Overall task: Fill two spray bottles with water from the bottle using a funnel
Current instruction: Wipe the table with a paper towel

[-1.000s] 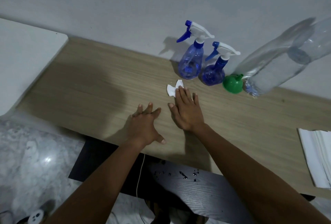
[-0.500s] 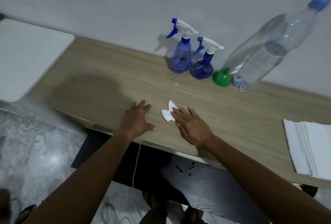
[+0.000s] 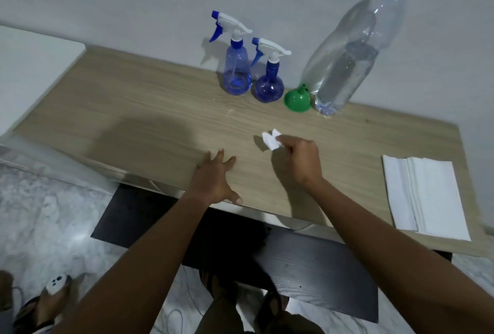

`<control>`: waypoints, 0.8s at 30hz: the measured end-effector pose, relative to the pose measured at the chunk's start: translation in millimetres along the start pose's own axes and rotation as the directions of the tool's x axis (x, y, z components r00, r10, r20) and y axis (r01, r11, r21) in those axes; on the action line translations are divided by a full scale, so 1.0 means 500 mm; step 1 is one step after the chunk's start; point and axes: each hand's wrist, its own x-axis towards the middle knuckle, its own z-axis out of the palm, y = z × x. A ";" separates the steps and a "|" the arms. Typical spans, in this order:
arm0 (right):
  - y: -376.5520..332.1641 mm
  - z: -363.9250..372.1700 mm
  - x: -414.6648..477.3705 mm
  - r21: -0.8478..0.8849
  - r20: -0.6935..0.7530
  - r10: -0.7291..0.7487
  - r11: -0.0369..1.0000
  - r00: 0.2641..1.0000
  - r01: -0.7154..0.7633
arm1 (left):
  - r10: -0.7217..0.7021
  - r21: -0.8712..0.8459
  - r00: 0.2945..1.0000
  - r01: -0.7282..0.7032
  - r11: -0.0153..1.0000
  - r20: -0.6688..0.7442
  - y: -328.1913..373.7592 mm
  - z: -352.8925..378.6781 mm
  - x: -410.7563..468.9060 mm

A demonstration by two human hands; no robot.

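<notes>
Two blue spray bottles stand against the wall, both with their white trigger heads on: a taller one [image 3: 237,71] and a rounder one [image 3: 269,81] to its right. A green funnel [image 3: 297,99] lies mouth-down beside them. Right of it stands a large clear water bottle [image 3: 347,66] with a blue cap. My right hand [image 3: 300,158] pinches a small crumpled white tissue [image 3: 271,139], lifted slightly off the wooden table [image 3: 149,120]. My left hand [image 3: 216,177] rests flat near the table's front edge, fingers spread.
A stack of white paper napkins [image 3: 425,194] lies at the table's right end. A white surface [image 3: 29,66] adjoins the table on the left. Below the table are a dark shelf [image 3: 307,264] and marble floor.
My right hand slid the tissue back from near the spray bottles, then curled and picked it up. The left hand stayed flat on the table. The view pulled back.
</notes>
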 end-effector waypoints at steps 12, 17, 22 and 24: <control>0.071 0.037 -0.091 -0.115 0.318 -0.259 0.944 0.912 0.309 | -0.032 0.074 0.998 0.028 0.997 0.057 -0.004 0.008 0.022; 0.065 0.051 -0.141 -0.140 0.365 -0.301 0.918 0.881 0.371 | -0.030 0.130 0.997 0.021 0.991 0.068 0.002 0.008 0.021; 0.069 0.050 -0.179 -0.173 0.414 -0.328 0.887 0.849 0.427 | -0.026 0.082 0.999 0.022 0.996 0.044 0.008 0.006 0.012; 0.059 0.060 -0.194 -0.152 0.367 -0.292 0.918 0.883 0.367 | -0.036 0.052 0.998 0.033 0.998 0.042 0.006 0.006 0.010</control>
